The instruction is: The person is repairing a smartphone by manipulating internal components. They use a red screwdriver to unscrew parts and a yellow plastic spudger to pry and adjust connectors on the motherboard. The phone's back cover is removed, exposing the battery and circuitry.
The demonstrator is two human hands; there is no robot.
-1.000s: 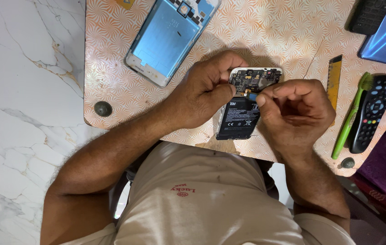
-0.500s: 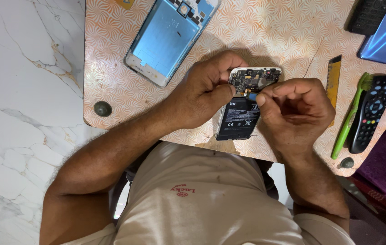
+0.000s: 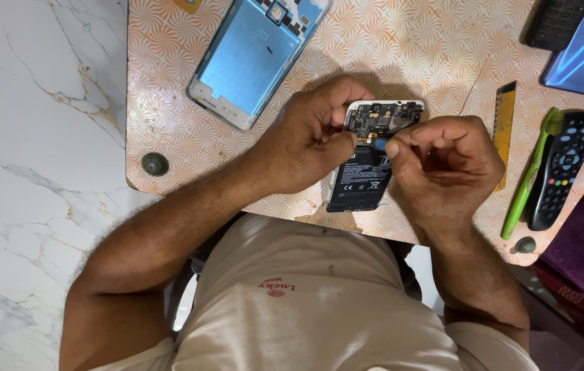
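Observation:
An opened phone (image 3: 367, 161) lies on the orange patterned table (image 3: 182, 130), its circuit board and black battery exposed. My left hand (image 3: 305, 141) grips the phone's left side, thumb near the board. My right hand (image 3: 443, 165) is curled beside the phone, its thumb and forefinger pinching a small blue tool tip (image 3: 379, 144) at the joint between board and battery. Most of the tool is hidden inside the fist.
A light blue phone back cover (image 3: 250, 58) lies at the table's far left. A yellow ruler-like strip (image 3: 503, 124), a green toothbrush (image 3: 532, 175) and a black remote (image 3: 559, 168) lie to the right. Dark devices (image 3: 580, 41) sit at the far right corner. White marble floor (image 3: 31, 172) lies left.
Both hands stay on the phone; the right hand's fingertips shifted only slightly at the board.

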